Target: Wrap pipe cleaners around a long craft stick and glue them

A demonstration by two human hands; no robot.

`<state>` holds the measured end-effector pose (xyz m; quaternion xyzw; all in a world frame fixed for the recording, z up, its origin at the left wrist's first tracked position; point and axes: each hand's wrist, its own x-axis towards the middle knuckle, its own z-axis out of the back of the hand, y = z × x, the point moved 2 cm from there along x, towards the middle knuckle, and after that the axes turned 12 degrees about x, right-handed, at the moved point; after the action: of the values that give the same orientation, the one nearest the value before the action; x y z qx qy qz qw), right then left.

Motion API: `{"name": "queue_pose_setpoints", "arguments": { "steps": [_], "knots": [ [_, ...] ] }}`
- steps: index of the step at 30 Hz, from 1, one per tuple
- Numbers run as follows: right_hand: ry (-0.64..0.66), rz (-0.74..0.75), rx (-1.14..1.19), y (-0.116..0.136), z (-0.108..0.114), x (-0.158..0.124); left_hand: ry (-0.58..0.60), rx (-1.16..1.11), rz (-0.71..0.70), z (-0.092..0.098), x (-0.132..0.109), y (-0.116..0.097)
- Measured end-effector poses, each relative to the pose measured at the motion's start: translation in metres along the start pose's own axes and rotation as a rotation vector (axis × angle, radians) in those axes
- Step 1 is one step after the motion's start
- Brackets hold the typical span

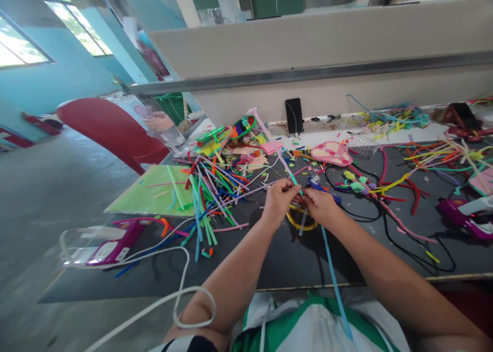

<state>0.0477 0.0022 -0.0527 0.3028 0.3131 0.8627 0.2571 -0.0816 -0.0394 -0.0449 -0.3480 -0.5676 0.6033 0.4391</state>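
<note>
Lilac fuzz covers a slim rod that slants from the person's hands toward eleven o'clock, a turquoise wrap round its near end. From where I stand, the left hand has thumb and forefinger clamped on that near end, and the right hand has its fingertips pinched together on the wrap, just beside the left. A pale blue strip trails from under the right hand toward five o'clock. A yellow ring lies at six, close below the hands. Taking them as the dial's centre, coloured stems heap up at nine, partly over a green sheet; a black phone leans at twelve, and a purple device sits at three.
</note>
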Motion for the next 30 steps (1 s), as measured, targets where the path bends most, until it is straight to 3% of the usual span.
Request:
{"name": "queue_pose_setpoints", "arguments": {
  "steps": [8, 17, 24, 28, 30],
  "knots": [
    [-0.053, 0.003, -0.019, 0.004, 0.004, -0.003, 0.003, -0.005, 0.008, 0.000, -0.003, -0.006],
    [-0.121, -0.090, 0.016, 0.005, 0.012, -0.003, 0.117, -0.089, 0.000, -0.003, -0.004, -0.008],
    [-0.132, -0.044, 0.005, 0.006, 0.009, -0.004, 0.078, -0.031, 0.002, -0.004, -0.004, -0.004],
    [-0.136, -0.093, 0.098, 0.008, 0.007, -0.006, 0.054, 0.021, -0.036, -0.005, -0.005, 0.001],
    [-0.099, -0.168, 0.269, 0.008, 0.006, -0.006, 0.059, 0.052, -0.061, -0.003, -0.005, 0.001]
  ]
}}
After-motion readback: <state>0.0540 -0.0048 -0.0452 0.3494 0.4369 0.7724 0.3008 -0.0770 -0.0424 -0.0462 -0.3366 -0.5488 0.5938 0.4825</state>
